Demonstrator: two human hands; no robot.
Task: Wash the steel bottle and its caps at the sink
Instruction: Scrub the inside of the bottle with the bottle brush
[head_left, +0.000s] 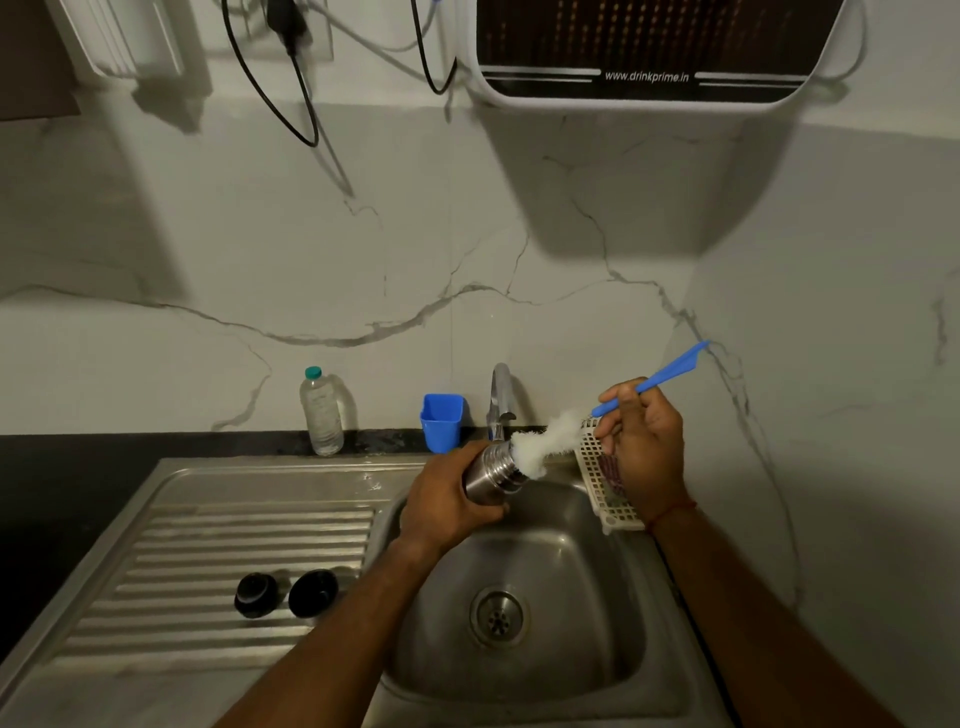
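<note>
My left hand (445, 506) grips the steel bottle (496, 472) over the sink basin (571, 649), tilted with its mouth up and to the right. My right hand (647, 447) holds a bottle brush by its blue handle (660, 379). The white bristles (550, 444) sit at the bottle's mouth, partly inside it. Two black caps (255, 595) (313, 592) rest side by side on the ribbed drainboard (182, 571), left of the basin.
The tap (500, 395) stands behind the basin, right above the bottle. A blue cup (441, 422) and a clear plastic bottle (321, 413) stand at the wall. A white perforated rack (605, 483) sits on the basin's right rim. A water purifier (649, 47) hangs overhead.
</note>
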